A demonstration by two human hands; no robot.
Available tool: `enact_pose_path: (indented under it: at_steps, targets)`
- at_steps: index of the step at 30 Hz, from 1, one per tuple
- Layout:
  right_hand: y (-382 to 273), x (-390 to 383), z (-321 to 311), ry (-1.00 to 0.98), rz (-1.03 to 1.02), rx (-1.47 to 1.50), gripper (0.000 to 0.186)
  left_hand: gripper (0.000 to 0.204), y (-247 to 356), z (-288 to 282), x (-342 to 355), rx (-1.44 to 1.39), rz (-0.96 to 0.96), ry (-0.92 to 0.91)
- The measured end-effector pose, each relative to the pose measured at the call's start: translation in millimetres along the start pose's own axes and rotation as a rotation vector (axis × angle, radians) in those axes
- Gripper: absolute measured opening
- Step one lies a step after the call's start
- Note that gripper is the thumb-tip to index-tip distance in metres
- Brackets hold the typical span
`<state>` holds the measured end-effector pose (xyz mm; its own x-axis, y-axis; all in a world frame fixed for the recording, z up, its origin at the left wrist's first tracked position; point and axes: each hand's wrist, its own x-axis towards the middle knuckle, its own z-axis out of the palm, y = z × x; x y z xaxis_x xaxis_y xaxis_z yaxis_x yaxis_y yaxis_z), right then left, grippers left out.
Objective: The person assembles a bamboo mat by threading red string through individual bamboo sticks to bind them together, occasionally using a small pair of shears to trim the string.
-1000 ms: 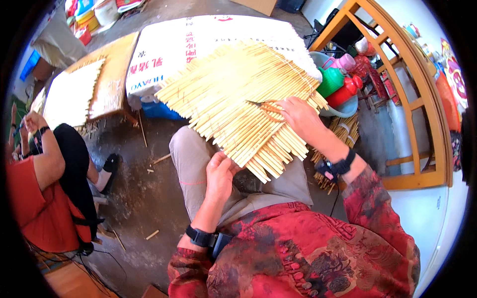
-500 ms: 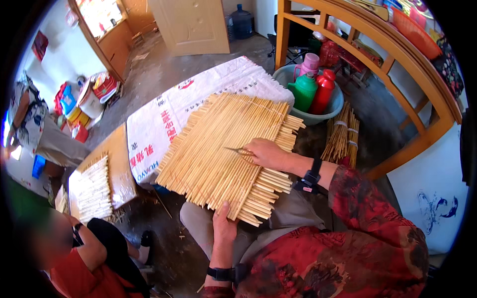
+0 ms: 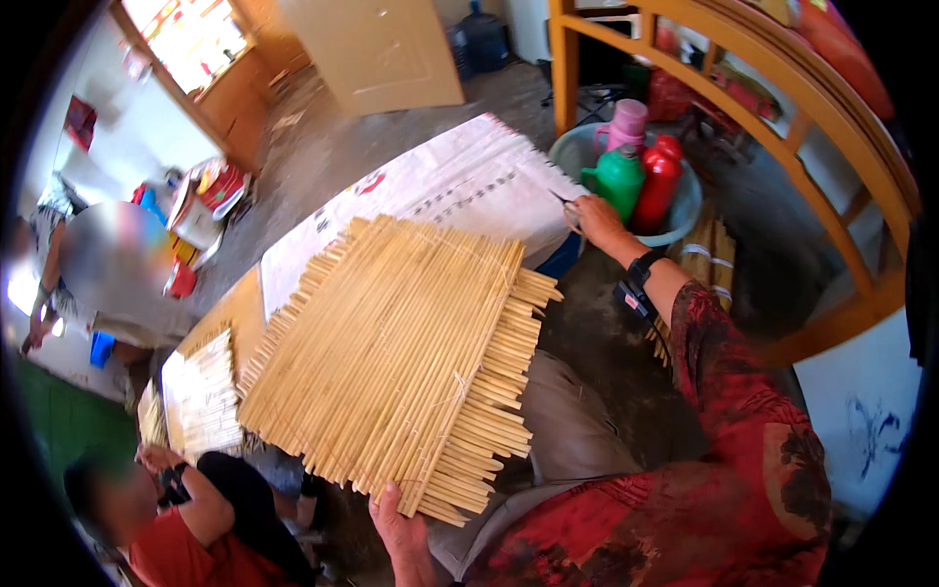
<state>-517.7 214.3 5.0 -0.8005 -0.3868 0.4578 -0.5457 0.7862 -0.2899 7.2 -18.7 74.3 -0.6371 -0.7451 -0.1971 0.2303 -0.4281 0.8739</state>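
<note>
Pinching the stick mat at its near corner: our left hand, thumb on top, other fingers mostly hidden underneath. Our right hand is closed around scissors, held out past the mat's right edge and well apart from it; we can't tell if the blades are parted.

Left to right from there. Far left, a standing person, partly blurred. Nearer us, a seated co-worker in a red top, hands raised together; we can't make out what they hold. Behind, a white bucket by the wall. Smaller pale stick mat lies on the low wooden table.

Center: our mat sits in front of us, between our lap and the sack-covered table, overlapping both in view. Stick ends stick out unevenly along its left and right sides, thin thread across the right part. Beyond the table, a pale door panel.

Right: pale blue basin just beside our right hand, with pink, green and red flasks in it. Tied stick bundles stand near it, then a wooden frame.
</note>
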Motion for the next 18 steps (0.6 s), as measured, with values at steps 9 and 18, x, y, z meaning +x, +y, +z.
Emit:
enact_pose_path:
  at_steps: [9, 18]
  targets:
    - [28, 39, 92, 0.014, -0.217, -0.233, 0.022, 0.041, 0, 18, 4, -0.17, 0.007, 0.142]
    - [-117, -30, -47, 0.024, -0.472, 0.512, 0.04, 0.041, 6, 41, -1, -0.221, -0.022, 0.135]
